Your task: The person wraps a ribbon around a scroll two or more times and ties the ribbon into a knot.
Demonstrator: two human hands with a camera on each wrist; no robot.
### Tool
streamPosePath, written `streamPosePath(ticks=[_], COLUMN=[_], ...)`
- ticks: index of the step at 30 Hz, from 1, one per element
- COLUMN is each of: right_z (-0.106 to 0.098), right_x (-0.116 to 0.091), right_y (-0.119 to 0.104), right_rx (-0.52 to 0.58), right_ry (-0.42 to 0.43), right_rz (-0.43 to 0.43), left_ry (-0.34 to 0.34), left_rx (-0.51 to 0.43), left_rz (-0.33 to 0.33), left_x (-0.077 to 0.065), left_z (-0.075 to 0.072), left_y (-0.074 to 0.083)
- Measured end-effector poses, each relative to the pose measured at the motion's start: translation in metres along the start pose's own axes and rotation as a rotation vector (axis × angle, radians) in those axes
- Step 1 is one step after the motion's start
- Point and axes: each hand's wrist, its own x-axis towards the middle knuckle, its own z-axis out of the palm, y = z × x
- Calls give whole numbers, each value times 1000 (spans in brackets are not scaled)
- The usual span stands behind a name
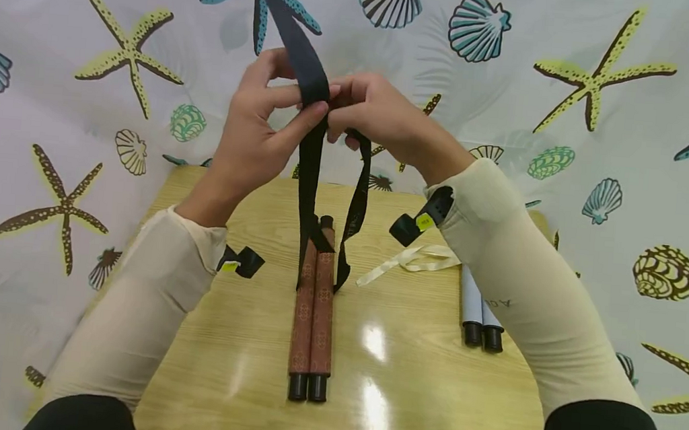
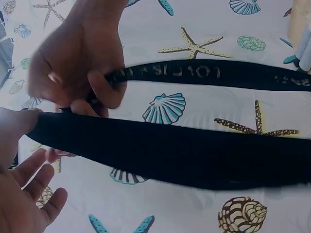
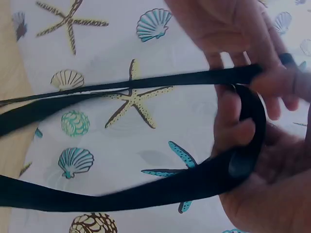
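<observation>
A brown patterned scroll, rolled into two rods with black end caps, lies on the table. A black ribbon rises from its far part to both my hands. My left hand pinches the ribbon between thumb and fingers, and a loose tail stands up past it. Close against it, my right hand grips the ribbon too, its fingertips partly hidden behind the band. Another strand hangs from the right hand. In the left wrist view, pale lettering shows on one ribbon strand. The right wrist view shows the ribbon looping around fingers.
A second scroll, light blue with black ends, lies at the right of the wooden table, partly under my right forearm. A cream ribbon is spread beside it. A starfish-and-shell patterned cloth stands behind the table.
</observation>
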Motion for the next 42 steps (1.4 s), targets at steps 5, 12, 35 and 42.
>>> streamPosePath(ticks=[5, 12, 35, 42], right_z=[0, -5, 2, -3], right_x=[-5, -4, -5, -13], right_y=[9, 15, 17, 21], right_rx=[-60, -121, -95, -74], right_ry=[-128, 41, 39, 25], right_rz=[-103, -87, -157, -190], left_ry=[-77, -264, -39, -108], left_rx=[-158, -271, -309, 8], left_rz=[-174, -536, -534, -401], left_x=[2, -14, -38, -32], left_z=[6, 2, 37, 34], left_y=[-6, -23, -20, -31])
